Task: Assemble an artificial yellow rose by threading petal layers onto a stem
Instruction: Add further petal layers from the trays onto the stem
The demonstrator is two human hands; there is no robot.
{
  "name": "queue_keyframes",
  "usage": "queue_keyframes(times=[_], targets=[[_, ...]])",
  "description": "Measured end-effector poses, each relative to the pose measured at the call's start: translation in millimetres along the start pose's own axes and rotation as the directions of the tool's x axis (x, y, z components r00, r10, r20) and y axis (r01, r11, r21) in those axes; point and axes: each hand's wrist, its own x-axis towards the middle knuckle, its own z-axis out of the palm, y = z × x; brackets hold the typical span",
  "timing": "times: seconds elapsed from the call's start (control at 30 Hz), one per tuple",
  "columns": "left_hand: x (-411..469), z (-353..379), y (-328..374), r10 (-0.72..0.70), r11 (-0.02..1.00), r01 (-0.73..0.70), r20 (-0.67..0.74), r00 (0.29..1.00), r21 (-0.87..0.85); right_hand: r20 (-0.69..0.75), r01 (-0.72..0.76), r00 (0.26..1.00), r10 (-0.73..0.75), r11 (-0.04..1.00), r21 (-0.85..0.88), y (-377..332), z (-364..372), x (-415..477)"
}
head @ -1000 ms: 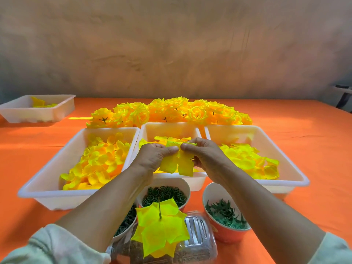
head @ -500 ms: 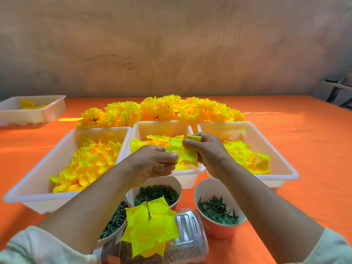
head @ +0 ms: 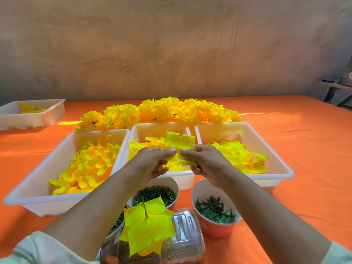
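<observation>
Left hand [head: 152, 162] and right hand [head: 205, 162] both pinch one loose petal layer [head: 180, 141] above the middle tray [head: 158, 127]. The stem [head: 144, 208] nearby already carries threaded layers [head: 148, 231]. The pinched layer is not yet threaded.

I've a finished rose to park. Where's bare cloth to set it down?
Bare orange cloth lies right of the right tray, and between the small far tray and the left tray. Crowded: the near middle, with cups and jar.
</observation>
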Motion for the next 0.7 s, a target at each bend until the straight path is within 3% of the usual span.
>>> queue_keyframes(times=[0.13,0.7], targets=[[-3,-5,3,-0.032,0.992,0.036,0.036,0.999,-0.119,-0.006,0.014,1.000,-0.014,0.999,0.029,-3,-2,-3],[1,-7,-8,0.041,0.999,-0.041,0.005,0.999,-0.034,-0.025,0.022,1.000,-0.019,0.991,0.135,-6,4,-12]])
